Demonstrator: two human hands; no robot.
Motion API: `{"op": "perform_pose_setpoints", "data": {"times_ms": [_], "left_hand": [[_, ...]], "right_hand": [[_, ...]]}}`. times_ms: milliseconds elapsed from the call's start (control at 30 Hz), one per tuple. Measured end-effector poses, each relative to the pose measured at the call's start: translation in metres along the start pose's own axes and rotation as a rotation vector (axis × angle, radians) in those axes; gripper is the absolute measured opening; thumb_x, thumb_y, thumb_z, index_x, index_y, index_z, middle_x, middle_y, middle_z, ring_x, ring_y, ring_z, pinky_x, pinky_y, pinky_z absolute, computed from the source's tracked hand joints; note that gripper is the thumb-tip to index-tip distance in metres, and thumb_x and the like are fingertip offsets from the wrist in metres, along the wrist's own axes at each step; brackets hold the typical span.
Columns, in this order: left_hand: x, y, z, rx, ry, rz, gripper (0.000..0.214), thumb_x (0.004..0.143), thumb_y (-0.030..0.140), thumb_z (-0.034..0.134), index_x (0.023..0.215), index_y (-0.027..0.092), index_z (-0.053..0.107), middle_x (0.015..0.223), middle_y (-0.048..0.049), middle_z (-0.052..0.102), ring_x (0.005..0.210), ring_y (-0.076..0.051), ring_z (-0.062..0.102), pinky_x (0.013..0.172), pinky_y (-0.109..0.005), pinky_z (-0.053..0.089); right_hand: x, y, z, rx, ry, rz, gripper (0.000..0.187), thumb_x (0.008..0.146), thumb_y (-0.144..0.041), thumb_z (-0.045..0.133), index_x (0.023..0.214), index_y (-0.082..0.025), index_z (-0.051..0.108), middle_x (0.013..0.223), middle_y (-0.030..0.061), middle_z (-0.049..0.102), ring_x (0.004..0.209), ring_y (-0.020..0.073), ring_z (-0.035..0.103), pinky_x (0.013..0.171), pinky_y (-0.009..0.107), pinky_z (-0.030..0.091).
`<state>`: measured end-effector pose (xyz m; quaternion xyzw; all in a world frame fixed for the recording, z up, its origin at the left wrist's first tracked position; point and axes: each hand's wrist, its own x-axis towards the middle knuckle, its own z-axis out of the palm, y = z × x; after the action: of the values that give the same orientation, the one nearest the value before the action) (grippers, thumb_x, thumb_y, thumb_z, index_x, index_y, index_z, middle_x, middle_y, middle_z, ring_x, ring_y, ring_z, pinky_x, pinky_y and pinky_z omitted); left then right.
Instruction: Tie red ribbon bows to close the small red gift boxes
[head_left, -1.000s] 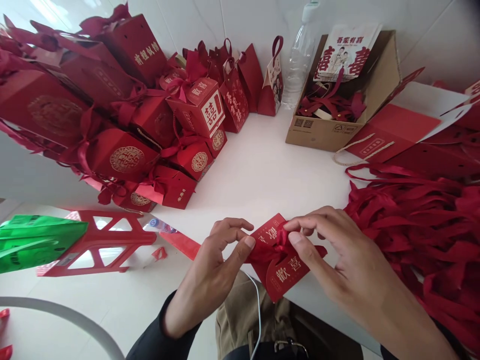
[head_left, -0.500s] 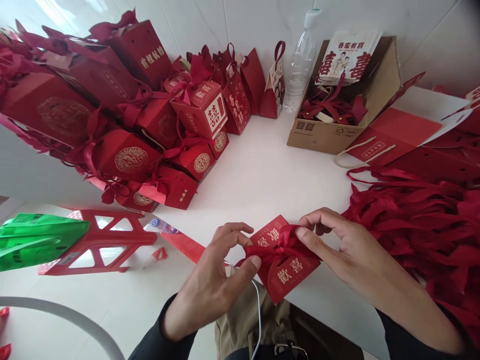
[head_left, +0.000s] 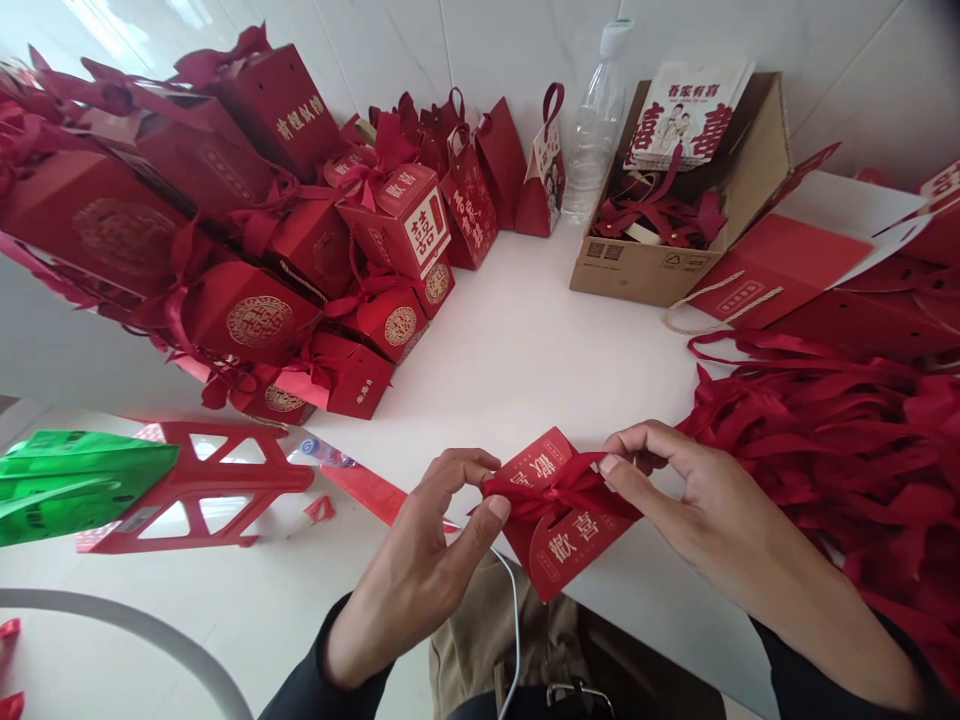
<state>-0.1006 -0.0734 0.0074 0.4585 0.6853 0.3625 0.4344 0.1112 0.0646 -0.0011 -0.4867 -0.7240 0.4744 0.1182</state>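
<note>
A red gift box (head_left: 576, 548) with light lettering stands near the table's front edge, its top facing me. Across that top lies a dark red ribbon (head_left: 556, 495) tied in a bow. My left hand (head_left: 431, 550) pinches the ribbon's left loop between thumb and fingers. On the other side, my right hand (head_left: 679, 495) has its thumb and forefinger closed on the bow's right part. The box's lower sides are mostly hidden from above.
Finished-looking red boxes (head_left: 259, 320) with bows are piled at the left. Loose red ribbons (head_left: 817, 480) heap at the right. A cardboard box (head_left: 649, 275), a clear bottle (head_left: 596, 130) and a red bag (head_left: 780, 260) stand behind. A red stool (head_left: 225, 480) is at lower left.
The ribbon's right part is drawn a little further out from the knot by my right hand. The left hand keeps its pinch, and the view has shifted slightly.
</note>
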Motion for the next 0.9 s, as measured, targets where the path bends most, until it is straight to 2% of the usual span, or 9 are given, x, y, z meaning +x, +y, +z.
{"op": "perform_pose_setpoints", "data": {"times_ms": [167,333,500,633,900], "left_hand": [[-0.004,-0.001,-0.001,-0.014,-0.007,0.025,0.015,0.104,0.041,0.058,0.109,0.028,0.061,0.127,-0.0044,0.060,0.119,-0.022,0.059,0.104,-0.041,0.046],[-0.002,0.000,0.001,-0.004,0.015,0.066,0.010,0.102,0.035,0.061,0.102,0.026,0.063,0.128,-0.0057,0.060,0.122,-0.023,0.058,0.107,-0.042,0.046],[0.000,0.001,0.000,0.024,0.008,0.040,0.009,0.102,0.033,0.060,0.102,0.026,0.066,0.129,-0.0047,0.059,0.124,-0.022,0.057,0.108,-0.042,0.044],[-0.001,0.000,0.000,0.034,0.001,0.040,0.011,0.104,0.033,0.058,0.105,0.027,0.067,0.129,-0.0047,0.059,0.124,-0.022,0.057,0.109,-0.043,0.044],[-0.001,0.002,-0.001,-0.018,-0.011,0.017,0.012,0.102,0.036,0.060,0.101,0.026,0.067,0.130,-0.0053,0.059,0.121,-0.023,0.060,0.105,-0.044,0.044]], "right_hand": [[-0.002,0.002,0.002,0.054,0.035,-0.065,0.039,0.095,-0.059,0.060,0.122,-0.032,0.068,0.112,0.0048,0.069,0.100,0.0255,0.062,0.077,0.039,0.053],[0.001,-0.005,0.006,0.089,-0.034,-0.118,0.037,0.092,-0.065,0.065,0.107,-0.031,0.071,0.106,0.0022,0.073,0.095,0.0227,0.062,0.079,0.035,0.053],[0.003,-0.013,0.007,0.070,-0.089,-0.090,0.027,0.094,-0.054,0.065,0.093,-0.027,0.071,0.086,0.0001,0.074,0.074,0.0190,0.065,0.062,0.030,0.051],[0.002,-0.011,0.006,0.072,-0.118,-0.120,0.027,0.097,-0.050,0.062,0.088,-0.026,0.072,0.075,-0.0013,0.070,0.067,0.0172,0.062,0.058,0.028,0.048],[0.000,-0.009,0.001,0.105,-0.105,-0.116,0.028,0.095,-0.050,0.065,0.083,-0.026,0.074,0.082,0.0011,0.077,0.072,0.0188,0.068,0.063,0.030,0.051]]}}
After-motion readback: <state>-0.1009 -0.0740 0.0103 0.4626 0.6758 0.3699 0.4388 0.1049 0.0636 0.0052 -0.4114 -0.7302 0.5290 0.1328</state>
